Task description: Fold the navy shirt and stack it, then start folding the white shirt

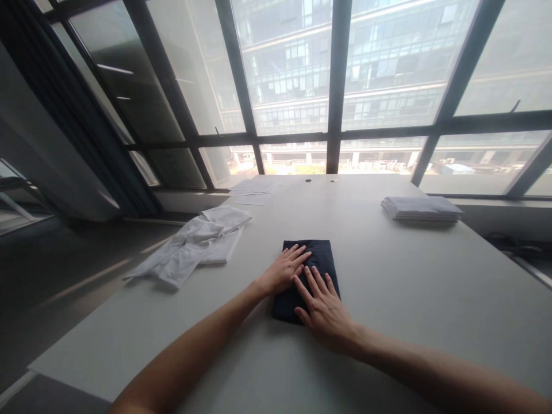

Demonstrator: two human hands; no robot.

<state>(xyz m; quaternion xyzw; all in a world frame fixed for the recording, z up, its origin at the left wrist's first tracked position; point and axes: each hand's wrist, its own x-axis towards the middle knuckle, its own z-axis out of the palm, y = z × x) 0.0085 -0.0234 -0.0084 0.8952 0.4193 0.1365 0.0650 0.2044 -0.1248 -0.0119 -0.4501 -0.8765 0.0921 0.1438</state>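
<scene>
A dark navy folded cloth (319, 253), compact and rectangular, lies flat on the white table (388, 276) right in front of me. My left hand (287, 267) rests on its upper left part, fingers stretched out and pointing to the right. Lower down and to the right, my right hand (323, 307) lies on the same cloth with its fingers spread. The fingertips of the right hand come close to the left hand. Both palms face down, and they cover much of the cloth. Neither hand grips anything.
Loose, crumpled white fabric (194, 241) lies at the table's left edge, partly hanging over it. Several folded white cloths form a neat stack (421, 208) at the back right. Flat white sheets (252, 190) lie at the far left. Large windows and a dark curtain (99, 132) stand beyond.
</scene>
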